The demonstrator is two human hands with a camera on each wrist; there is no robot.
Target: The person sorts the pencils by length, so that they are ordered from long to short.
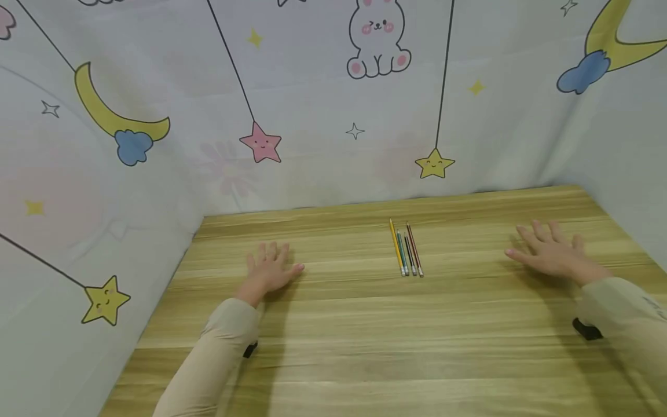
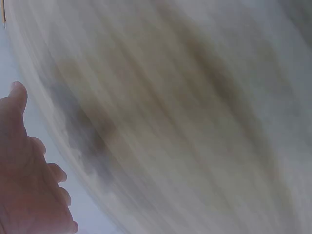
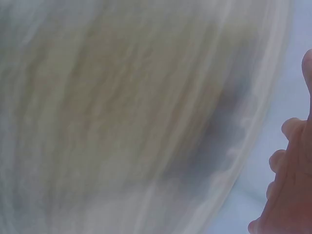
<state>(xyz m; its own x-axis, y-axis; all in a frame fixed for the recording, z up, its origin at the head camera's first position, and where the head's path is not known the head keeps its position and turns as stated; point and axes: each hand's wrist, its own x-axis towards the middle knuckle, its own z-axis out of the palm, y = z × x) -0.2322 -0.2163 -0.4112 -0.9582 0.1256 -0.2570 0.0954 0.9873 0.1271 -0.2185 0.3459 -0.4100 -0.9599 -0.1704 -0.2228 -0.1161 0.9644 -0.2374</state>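
Note:
Several pencils lie side by side near the middle of the table, their metal ends toward me: a yellow pencil (image 1: 396, 246), a teal pencil (image 1: 402, 253), a dark pencil (image 1: 410, 255) and a reddish-brown pencil (image 1: 414, 249). To the left of them is my left hand (image 1: 268, 272), palm down with fingers spread and holding nothing. My right hand (image 1: 552, 255) is over the table's right side, fingers spread too, with nothing in it. In the left wrist view, part of a pencil (image 2: 3, 15) shows at the top left corner.
The wood-grain table (image 1: 354, 336) runs back to a white cloth (image 1: 323, 98) printed with stars, moons and a bunny, which also hangs at both sides. Dark bands (image 1: 587, 329) show under the sleeves. Both wrist views are mostly blurred tabletop.

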